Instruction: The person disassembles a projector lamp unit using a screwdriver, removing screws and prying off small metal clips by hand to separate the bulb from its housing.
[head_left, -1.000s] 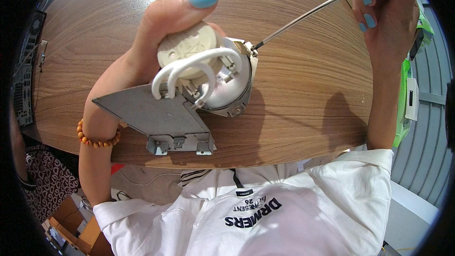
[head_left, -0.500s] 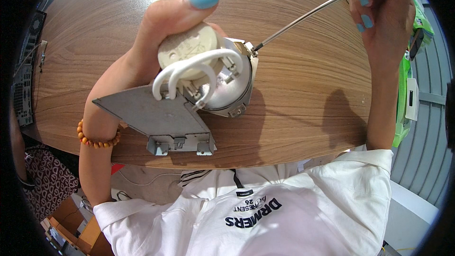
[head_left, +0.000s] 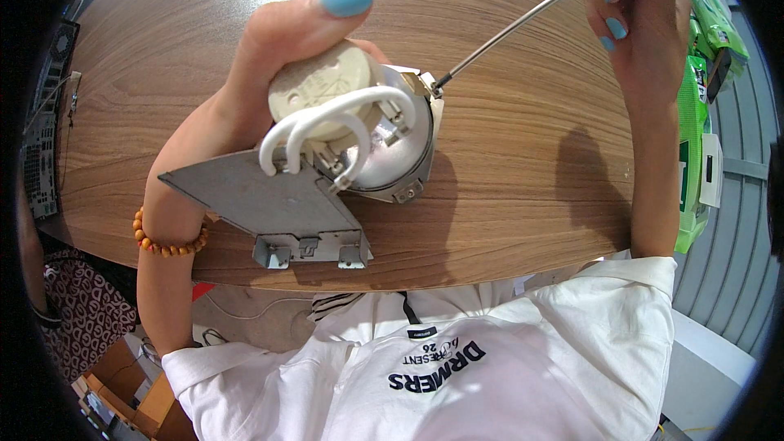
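My left hand [head_left: 265, 53] is closed around a lamp assembly [head_left: 396, 147], its thumb lying along the cream round cap [head_left: 322, 86]. The lamp has a silvery domed reflector, two looped white sleeved wires [head_left: 351, 102] and a grey metal plate [head_left: 269, 204] with bent tabs at its near edge. At the upper right my right hand [head_left: 641, 33] grips the yellow handle of a long screwdriver [head_left: 523, 26]. The screwdriver's tip meets a small metal corner fitting [head_left: 436, 90] on the lamp's right rim. My left fingers are mostly hidden behind the lamp.
The lamp is over a wood-grain table [head_left: 506, 220]. A dark electronic unit [head_left: 53, 131] with ports stands at the left edge. Green packages [head_left: 694, 171] lie along the right side. Below left are a patterned cloth [head_left: 86, 310] and a cardboard box [head_left: 155, 408].
My right hand and the screwdriver handle have shifted left and slightly up, while the tip stays on the corner fitting. The lamp and my left hand have barely moved.
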`<state>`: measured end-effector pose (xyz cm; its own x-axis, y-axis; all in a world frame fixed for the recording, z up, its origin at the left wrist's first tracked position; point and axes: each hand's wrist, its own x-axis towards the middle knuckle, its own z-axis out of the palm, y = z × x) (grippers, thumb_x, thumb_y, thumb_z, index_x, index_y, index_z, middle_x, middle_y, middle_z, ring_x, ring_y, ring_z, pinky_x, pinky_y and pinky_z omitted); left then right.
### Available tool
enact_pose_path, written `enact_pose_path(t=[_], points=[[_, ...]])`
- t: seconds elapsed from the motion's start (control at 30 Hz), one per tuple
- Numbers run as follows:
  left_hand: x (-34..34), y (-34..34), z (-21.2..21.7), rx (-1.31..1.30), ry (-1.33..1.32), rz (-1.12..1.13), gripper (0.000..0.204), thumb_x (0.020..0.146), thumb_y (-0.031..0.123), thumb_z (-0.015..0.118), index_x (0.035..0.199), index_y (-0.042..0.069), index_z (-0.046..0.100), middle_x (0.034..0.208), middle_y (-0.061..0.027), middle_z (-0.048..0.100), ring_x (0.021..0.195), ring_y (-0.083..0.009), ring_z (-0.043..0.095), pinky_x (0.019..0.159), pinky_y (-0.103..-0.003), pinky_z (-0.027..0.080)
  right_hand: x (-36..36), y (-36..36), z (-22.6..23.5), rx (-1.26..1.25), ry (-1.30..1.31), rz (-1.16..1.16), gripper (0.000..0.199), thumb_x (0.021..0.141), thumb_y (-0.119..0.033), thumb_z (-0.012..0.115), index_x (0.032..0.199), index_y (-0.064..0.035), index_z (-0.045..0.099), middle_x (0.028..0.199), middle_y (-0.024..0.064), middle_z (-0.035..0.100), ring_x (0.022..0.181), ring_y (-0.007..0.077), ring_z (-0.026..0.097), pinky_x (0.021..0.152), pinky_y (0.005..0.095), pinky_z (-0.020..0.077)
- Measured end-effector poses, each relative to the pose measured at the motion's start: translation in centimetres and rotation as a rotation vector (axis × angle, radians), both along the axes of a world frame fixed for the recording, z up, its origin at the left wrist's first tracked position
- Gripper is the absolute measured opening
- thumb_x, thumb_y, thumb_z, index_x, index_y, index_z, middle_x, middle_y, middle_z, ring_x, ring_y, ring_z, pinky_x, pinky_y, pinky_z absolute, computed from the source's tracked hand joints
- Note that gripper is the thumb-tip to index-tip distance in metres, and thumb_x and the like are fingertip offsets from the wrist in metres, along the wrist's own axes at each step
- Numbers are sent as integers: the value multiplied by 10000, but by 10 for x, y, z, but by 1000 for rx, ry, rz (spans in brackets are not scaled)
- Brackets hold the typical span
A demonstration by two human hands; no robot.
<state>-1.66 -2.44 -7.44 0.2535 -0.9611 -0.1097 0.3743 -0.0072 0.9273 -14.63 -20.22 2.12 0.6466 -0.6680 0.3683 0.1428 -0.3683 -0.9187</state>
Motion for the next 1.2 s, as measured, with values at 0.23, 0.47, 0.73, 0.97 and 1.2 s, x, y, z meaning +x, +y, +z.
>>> enact_pose_path(t=[0.23,0.47,0.73,0.97,1.2], points=[[-1,2,15,-32,-93,-154,604,709,534,435,835,-38,581,757,-139,606,648,-146,589,574,-219,482,-1,-14,-2,148,53,84,322,810,-341,469,626,-78,438,451,9,425,281,60,334,251,180,286],[5,2,-1,7,23,-59,575,722,510,436,834,-35,578,772,-131,606,670,-143,589,598,-221,485,3,-17,-12,168,13,127,305,820,-310,467,651,-55,458,451,10,422,288,65,348,270,181,301],[-1,2,12,-18,-7,-143,601,711,536,437,843,-35,569,785,-138,600,674,-148,590,598,-218,488,-1,-27,-22,134,21,179,293,829,-291,457,671,-46,473,460,20,442,288,61,360,268,178,307],[6,0,-2,-24,18,-124,622,686,553,454,835,-41,566,784,-153,593,662,-156,588,558,-215,482,3,-32,-32,272,129,177,319,837,-328,452,681,-51,486,472,13,459,307,52,364,277,171,305],[-4,0,12,51,-53,-50,633,679,548,465,832,-58,569,760,-151,593,629,-150,580,542,-219,464,4,-41,-46,363,222,283,365,848,-382,443,680,-60,478,489,2,459,334,38,367,286,156,292]])
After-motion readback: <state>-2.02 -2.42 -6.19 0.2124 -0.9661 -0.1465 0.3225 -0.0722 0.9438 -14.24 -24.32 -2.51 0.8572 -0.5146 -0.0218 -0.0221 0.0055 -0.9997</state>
